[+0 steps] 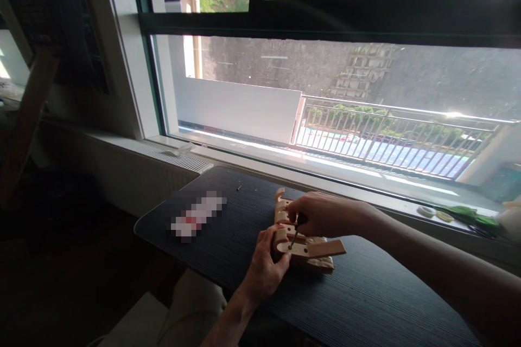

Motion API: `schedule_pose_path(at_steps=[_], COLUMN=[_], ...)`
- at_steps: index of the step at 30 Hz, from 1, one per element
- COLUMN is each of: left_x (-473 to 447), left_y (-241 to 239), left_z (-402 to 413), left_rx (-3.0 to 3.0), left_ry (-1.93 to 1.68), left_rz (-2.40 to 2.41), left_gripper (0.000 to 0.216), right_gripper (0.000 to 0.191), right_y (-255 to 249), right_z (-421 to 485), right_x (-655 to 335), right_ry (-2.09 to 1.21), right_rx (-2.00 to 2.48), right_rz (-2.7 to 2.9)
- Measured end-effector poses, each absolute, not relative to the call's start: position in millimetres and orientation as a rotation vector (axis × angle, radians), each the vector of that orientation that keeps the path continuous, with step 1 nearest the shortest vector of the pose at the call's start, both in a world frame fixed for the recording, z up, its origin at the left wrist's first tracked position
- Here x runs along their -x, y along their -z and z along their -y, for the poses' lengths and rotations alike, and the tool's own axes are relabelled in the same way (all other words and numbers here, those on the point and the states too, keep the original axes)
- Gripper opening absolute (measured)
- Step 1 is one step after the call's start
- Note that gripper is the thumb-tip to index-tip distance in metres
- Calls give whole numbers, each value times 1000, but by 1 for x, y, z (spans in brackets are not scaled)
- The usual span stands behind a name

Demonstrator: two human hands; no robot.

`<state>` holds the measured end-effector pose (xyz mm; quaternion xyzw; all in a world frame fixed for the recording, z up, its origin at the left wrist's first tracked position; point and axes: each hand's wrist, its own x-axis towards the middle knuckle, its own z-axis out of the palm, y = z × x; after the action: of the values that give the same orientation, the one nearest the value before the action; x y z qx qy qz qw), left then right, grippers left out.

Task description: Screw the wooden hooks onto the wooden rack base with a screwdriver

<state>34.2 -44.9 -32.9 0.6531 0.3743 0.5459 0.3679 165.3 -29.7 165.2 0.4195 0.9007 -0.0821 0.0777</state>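
Observation:
On the dark table, my left hand (pixel 264 263) grips the near, rounded end of a pale wooden piece (pixel 299 250) with holes and a flat arm reaching right. My right hand (pixel 311 214) is closed round the dark handle of a screwdriver (pixel 293 238). The screwdriver's thin shaft slants down, its tip at the wooden piece beside my left fingers. Behind it, several similar wooden parts with curved hook ends (pixel 280 193) stand in a row, partly hidden by my right hand. A brown, wrapped-looking block (pixel 323 267) lies beneath them.
A blurred-out white and red item (pixel 197 218) lies on the left of the table (pixel 236 227). A small screw-like bit (pixel 239 188) is near the far edge. Beyond run a radiator (pixel 179 160) and a window sill holding tape rolls (pixel 426 211) and something green (pixel 472 217).

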Motion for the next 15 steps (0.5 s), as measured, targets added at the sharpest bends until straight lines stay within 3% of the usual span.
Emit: schedule_pose_path(at_steps=[7, 15], left_x=[-33, -34], left_y=[30, 31], left_z=[46, 45], left_rx=[-1692, -1694], left_ry=[-1384, -1396], left_rz=[-971, -969], left_gripper=[50, 50], right_gripper=[11, 21], right_y=[-160, -168], right_z=[25, 30], right_x=[-167, -164], right_ry=[190, 72], right_rx=[-1233, -1394], right_rz=[-2719, -2608])
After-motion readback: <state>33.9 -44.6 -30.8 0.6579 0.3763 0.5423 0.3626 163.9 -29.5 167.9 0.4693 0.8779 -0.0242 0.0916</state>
